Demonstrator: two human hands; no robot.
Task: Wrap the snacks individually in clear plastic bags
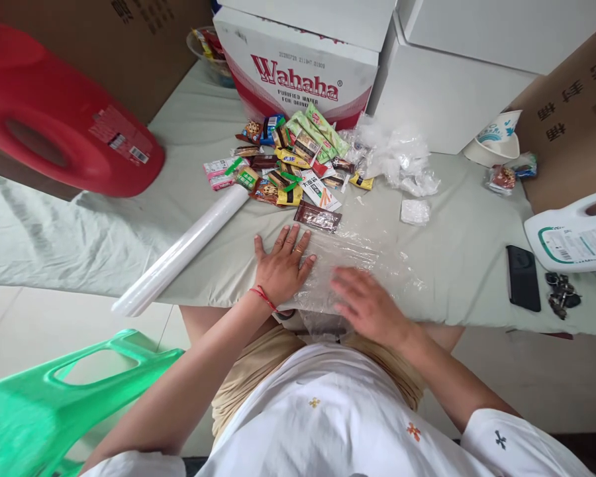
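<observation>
My left hand (283, 265) lies flat with fingers spread on the left edge of a clear plastic wrap sheet (377, 255) spread on the cloth-covered table (457, 265). My right hand (365, 305) also rests flat on the sheet near the table's front edge, slightly blurred, fingers stretched out. A brown snack packet (318, 216) lies just beyond my left fingertips. Behind it is a pile of several wrapped snacks (291, 159). A roll of plastic wrap (179, 252) lies diagonally to the left.
A Wahaha carton (298, 73) and white boxes (442, 86) stand at the back. Crumpled plastic (400, 162), a paper cup (496, 136), a white jug (573, 232), a black phone (523, 277) and keys (562, 295) sit right. A red jug (54, 112) and green stool (64, 397) are left.
</observation>
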